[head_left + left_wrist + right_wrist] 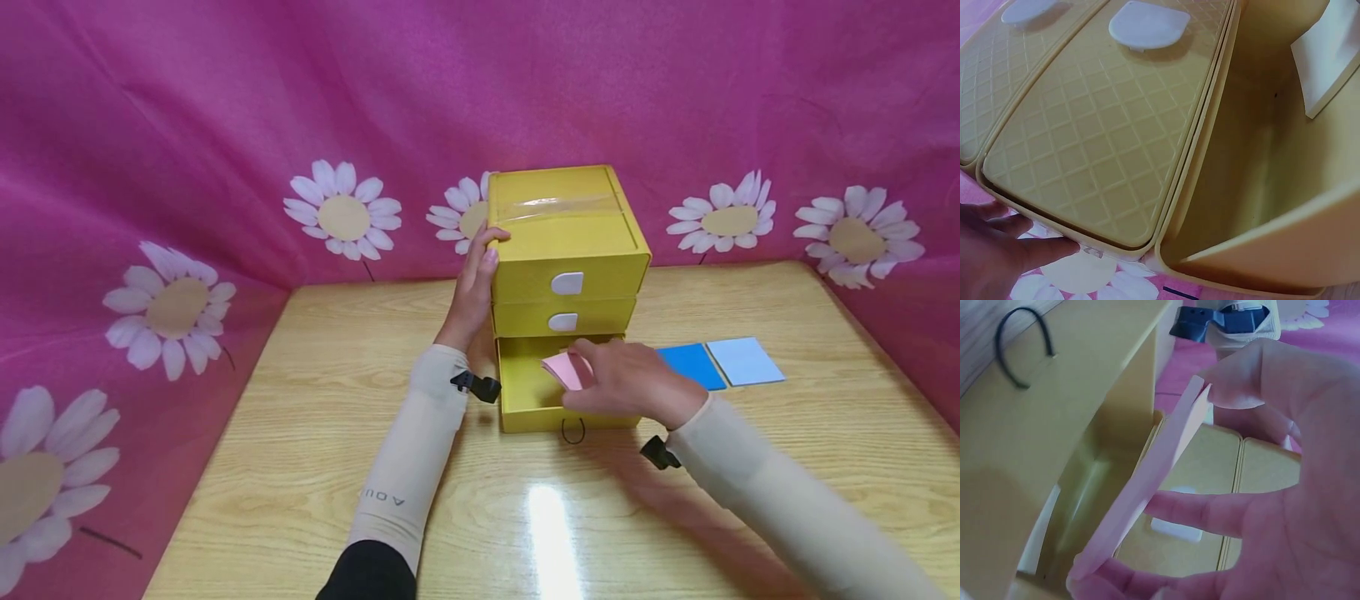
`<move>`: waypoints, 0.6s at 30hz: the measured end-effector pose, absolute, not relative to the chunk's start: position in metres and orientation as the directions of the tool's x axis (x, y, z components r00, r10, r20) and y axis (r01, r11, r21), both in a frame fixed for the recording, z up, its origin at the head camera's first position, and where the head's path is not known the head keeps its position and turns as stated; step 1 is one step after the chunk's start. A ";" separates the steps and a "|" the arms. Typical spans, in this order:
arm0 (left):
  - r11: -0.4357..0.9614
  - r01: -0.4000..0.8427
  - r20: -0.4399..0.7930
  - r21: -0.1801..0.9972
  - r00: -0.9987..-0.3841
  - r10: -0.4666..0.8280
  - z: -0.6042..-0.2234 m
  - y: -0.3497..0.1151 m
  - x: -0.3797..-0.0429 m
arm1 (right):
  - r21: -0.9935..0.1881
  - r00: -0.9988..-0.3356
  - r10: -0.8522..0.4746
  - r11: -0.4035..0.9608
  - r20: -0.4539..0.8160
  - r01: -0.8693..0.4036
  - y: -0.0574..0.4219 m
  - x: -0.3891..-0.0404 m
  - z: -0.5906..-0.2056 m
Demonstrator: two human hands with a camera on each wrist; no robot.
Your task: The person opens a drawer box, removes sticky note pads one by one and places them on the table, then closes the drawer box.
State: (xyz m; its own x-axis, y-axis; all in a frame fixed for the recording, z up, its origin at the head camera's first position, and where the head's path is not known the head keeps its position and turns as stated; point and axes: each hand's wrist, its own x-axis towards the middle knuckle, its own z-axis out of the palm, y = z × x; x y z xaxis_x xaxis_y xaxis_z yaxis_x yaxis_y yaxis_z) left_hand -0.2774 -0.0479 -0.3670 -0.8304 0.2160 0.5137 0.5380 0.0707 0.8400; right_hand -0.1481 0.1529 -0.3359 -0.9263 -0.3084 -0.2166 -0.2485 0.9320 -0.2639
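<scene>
A yellow three-drawer box [555,237] stands on the table, its bottom drawer [532,422] pulled out. My left hand [472,292] rests against the box's left side, with fingertips at the top edge. Above the open drawer my right hand [630,379] holds a pink pad of sticky notes [562,369] by its edges. In the right wrist view the pad [1147,481] is tilted between the thumb and the fingers. The left wrist view shows the drawer's inside, with a corner of a pale pad [1329,62] over it.
A blue pad [692,367] and a light blue pad [746,361] lie side by side on the table, right of the box. The upper two drawers, with white tabs [566,283], are closed. A black loop [573,432] hangs from the bottom drawer's front. A pink flowered cloth [420,100] stands behind.
</scene>
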 end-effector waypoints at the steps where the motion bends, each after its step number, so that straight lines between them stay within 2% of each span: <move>1: 0.069 0.539 0.514 0.840 -0.829 0.218 -0.367 -0.048 -0.277 | -0.260 -0.929 -0.307 0.932 -0.206 -0.251 0.156 -0.147 -0.336; 9: 0.063 0.524 0.497 0.849 -0.834 0.241 -0.364 -0.049 -0.276 | -0.254 -0.941 -0.287 0.937 -0.179 -0.238 0.178 -0.139 -0.334; 15: 0.068 0.499 0.470 0.864 -0.847 0.249 -0.343 -0.050 -0.254 | -0.256 -0.945 -0.273 0.941 -0.181 -0.223 0.191 -0.134 -0.335; 18: 0.063 0.502 0.476 0.863 -0.848 0.235 -0.352 -0.049 -0.262 | -0.245 -0.951 -0.261 0.945 -0.165 -0.217 0.198 -0.132 -0.336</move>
